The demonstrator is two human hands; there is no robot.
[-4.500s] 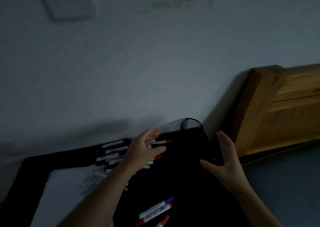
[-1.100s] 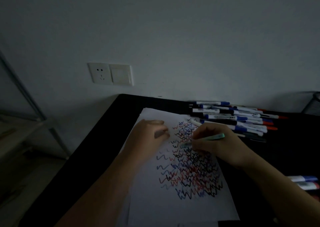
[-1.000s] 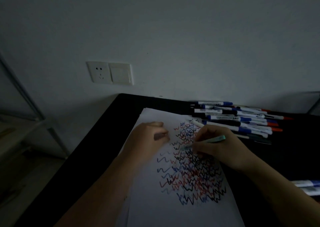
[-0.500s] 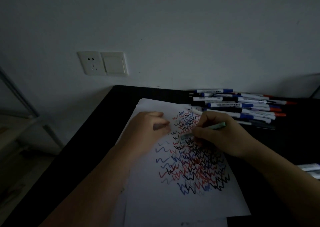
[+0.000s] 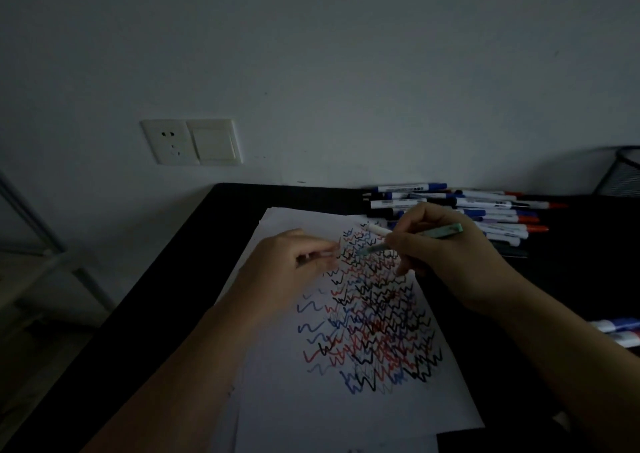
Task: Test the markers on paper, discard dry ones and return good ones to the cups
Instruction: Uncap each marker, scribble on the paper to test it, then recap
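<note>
We saw both forearms reach in from the near edge of the black table (image 5: 194, 279) and meet over the white paper (image 5: 304, 411), which served as our landmark. The right hand (image 5: 446, 262) lay over the paper's far right part, wrist raised, fingers curled round a pale green marker (image 5: 429, 234). The marker slanted down to the left, its tip over the zigzag scribbles (image 5: 374, 321) near the paper's far end; whether the tip touched the sheet we could not tell. The left hand (image 5: 294, 269) rested on the paper's far left part, fingers curled, pinching a small pale thing at the fingertips that was too blurred for us to name.

The scribbles, in black, red and blue, filled the middle and right of the paper, while its near end and left margin stayed bare. A second sheet showed beneath its near edge. The table's left edge ran diagonally just left of the paper, with floor beyond it.

Beyond the paper's far right corner a pile of markers (image 5: 485, 210) lay against the wall (image 5: 346, 72). Farther right of the paper stood a dark mesh cup (image 5: 623, 172), cut by the frame. Two more markers (image 5: 620, 331) lay right of the paper, past the right forearm. A socket and switch plate (image 5: 192, 141) sat on the wall beyond the paper's left side.
</note>
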